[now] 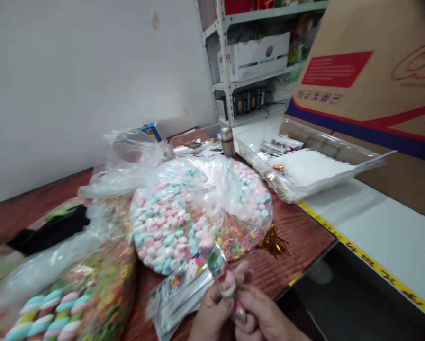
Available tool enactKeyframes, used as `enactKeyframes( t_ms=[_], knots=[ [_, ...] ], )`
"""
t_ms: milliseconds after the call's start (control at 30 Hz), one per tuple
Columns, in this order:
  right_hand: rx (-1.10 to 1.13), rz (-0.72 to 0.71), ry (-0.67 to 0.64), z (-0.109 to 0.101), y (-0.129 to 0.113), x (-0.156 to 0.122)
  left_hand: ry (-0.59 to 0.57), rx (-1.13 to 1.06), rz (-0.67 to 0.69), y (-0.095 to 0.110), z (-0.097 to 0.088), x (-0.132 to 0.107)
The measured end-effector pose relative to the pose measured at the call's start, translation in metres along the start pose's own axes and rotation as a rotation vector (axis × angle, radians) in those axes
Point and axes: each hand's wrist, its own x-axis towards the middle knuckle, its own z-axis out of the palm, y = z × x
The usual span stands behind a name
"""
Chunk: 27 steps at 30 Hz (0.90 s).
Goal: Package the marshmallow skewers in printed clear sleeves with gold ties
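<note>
A marshmallow candy skewer point(227, 282) in a clear wrapper stands tilted between my two hands, with pink, white and bluish-green pieces stacked along it. My left hand point(212, 310) is closed around its lower part from the left. From the right, my right hand point(260, 310) pinches the lower end, fingers curled around it; exactly what lies under those fingers is hidden. Just left of the hands lies a stack of printed clear packets point(178, 296). Behind the skewer sits a large clear bag of small pastel marshmallows point(169, 218), with colourful ring candies point(233, 237) at its front right.
At left, an open bag point(105, 289) holds ring candies and striped marshmallow skewers, with a black cloth point(52, 229) on top. Gold tinsel ties point(274, 242) lie near the table edge. A clear tray point(304, 182) holds white sticks. A large cardboard box point(368, 104) and shelving point(230, 71) stand behind.
</note>
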Motion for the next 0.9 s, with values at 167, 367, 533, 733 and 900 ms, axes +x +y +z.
enactKeyframes(
  t_ms=[167, 367, 533, 733, 900],
  knots=[
    [-0.278, -0.063, 0.051, -0.020, -0.014, -0.013, 0.029, 0.028, -0.043, 0.004, 0.004, 0.002],
    [-1.482, -0.600, 0.875, -0.094, -0.058, -0.043, 0.249, 0.437, 0.206, 0.028, -0.009, 0.010],
    [-1.601, -0.601, 0.936, -0.129, -0.075, -0.040, 0.166, 0.653, 0.321, 0.023, -0.030, 0.020],
    [-1.678, -0.597, 0.866, -0.114, -0.078, -0.024, 0.183, 0.652, 0.341, 0.017, -0.026, 0.021],
    [-1.727, -0.587, 0.769, -0.112, -0.087, -0.014, 0.235, 0.638, 0.305, 0.015, -0.019, 0.019]
  ],
)
